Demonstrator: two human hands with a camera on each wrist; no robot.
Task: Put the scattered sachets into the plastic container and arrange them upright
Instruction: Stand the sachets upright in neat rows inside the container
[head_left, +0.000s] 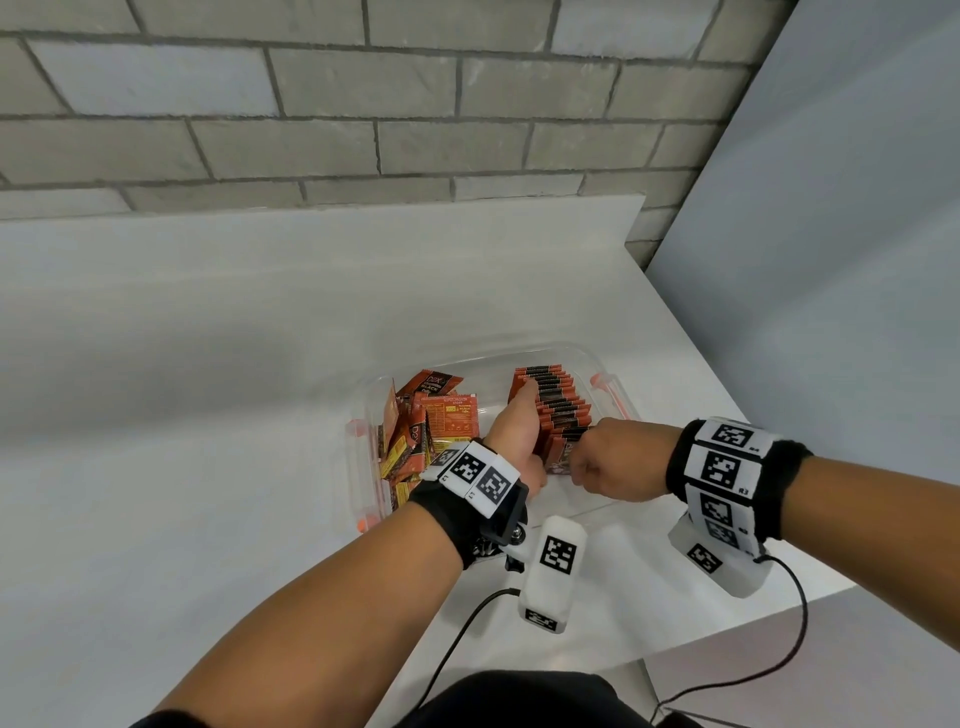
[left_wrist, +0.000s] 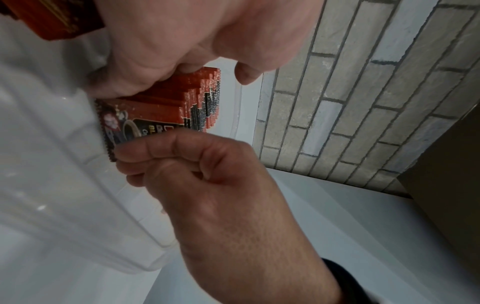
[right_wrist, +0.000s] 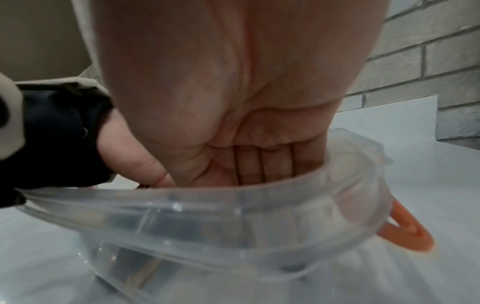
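Inside the clear plastic container (head_left: 613, 364) on the white worktop (head_left: 208, 338), a row of red-and-black sachets (head_left: 561, 410) stands on edge, its long axis running from near to far. The left hand (head_left: 511, 431) lies flat along the row's side, fingers straight. The right hand (head_left: 602, 465) pinches the nearest sachet (left_wrist: 122, 125) upright at the row's near end. Loose sachets (head_left: 421, 431) lie jumbled at the container's left end; one reads "BLACK"
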